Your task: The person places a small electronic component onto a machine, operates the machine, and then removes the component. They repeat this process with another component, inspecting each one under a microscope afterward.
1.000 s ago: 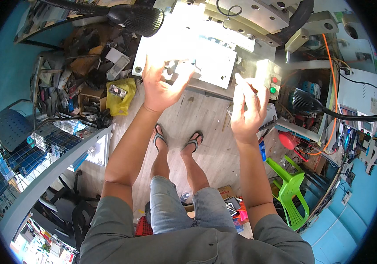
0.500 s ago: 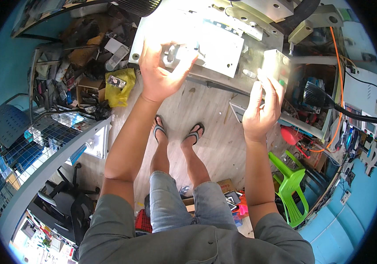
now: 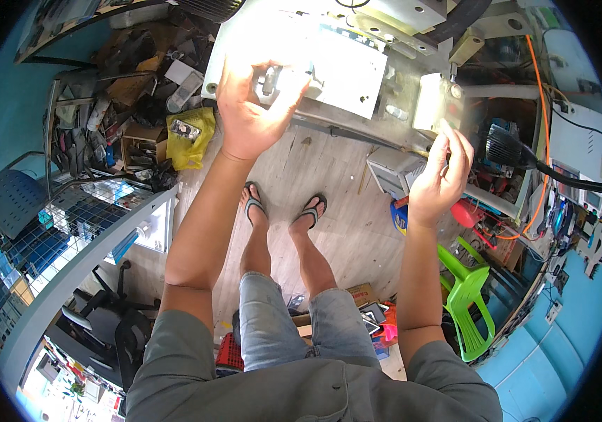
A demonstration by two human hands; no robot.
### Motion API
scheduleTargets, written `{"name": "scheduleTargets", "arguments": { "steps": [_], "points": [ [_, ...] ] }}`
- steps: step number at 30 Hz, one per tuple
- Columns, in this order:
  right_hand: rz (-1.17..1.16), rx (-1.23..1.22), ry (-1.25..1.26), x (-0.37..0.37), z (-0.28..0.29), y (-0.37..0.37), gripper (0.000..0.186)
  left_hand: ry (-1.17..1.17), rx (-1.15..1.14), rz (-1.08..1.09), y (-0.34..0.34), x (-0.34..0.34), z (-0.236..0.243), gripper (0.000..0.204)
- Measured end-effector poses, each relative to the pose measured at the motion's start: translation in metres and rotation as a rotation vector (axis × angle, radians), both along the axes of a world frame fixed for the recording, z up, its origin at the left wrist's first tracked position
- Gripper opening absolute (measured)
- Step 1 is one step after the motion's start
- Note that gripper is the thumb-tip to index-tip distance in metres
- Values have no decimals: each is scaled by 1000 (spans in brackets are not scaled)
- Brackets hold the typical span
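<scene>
My left hand [image 3: 252, 116] lies at the near edge of a bright white metal plate [image 3: 350, 81] on a machine bed. Its thumb and forefinger are spread around a small metal fitting [image 3: 269, 81]; glare washes out the other fingers. My right hand [image 3: 444, 172] hangs just in front of a cream control box [image 3: 429, 104] at the machine's right. The right fingers are loosely bent and apart, with nothing visible in them. A small clear piece [image 3: 396, 112] lies on the metal bed left of the box.
A black lamp [image 3: 503, 146] on a bendy arm stands at the right, near an orange cable [image 3: 541, 105]. A green plastic chair [image 3: 473, 302] is below. Heaped clutter and a yellow bag [image 3: 192, 141] lie at the left, above a wire-mesh rack [image 3: 69, 218].
My right hand has drawn back from the control box, toward me and to the right. The left hand has shifted slightly left and stays by the metal fitting.
</scene>
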State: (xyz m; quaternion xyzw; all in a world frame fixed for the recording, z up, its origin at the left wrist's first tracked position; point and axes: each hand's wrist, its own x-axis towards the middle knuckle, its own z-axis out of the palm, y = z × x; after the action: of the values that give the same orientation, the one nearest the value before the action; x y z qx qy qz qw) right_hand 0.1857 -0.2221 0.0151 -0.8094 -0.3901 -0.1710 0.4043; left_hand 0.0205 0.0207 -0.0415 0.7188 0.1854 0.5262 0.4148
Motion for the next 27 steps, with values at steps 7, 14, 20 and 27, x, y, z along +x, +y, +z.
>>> {"name": "scheduleTargets", "arguments": {
  "steps": [7, 14, 20, 27],
  "points": [
    [25, 20, 29, -2, -6, 4, 19, 11, 3, 2, 0, 1, 2, 39],
    [43, 41, 3, -5, -4, 14, 18, 11, -20, 11, 0, 3, 2, 38],
    [140, 15, -82, -14, 0, 28, 22, 67, 15, -42, -1, -4, 0, 46],
    [267, 79, -130, -17, -2, 54, 28, -49, -18, -122, 2, 0, 0, 40]
  ]
}}
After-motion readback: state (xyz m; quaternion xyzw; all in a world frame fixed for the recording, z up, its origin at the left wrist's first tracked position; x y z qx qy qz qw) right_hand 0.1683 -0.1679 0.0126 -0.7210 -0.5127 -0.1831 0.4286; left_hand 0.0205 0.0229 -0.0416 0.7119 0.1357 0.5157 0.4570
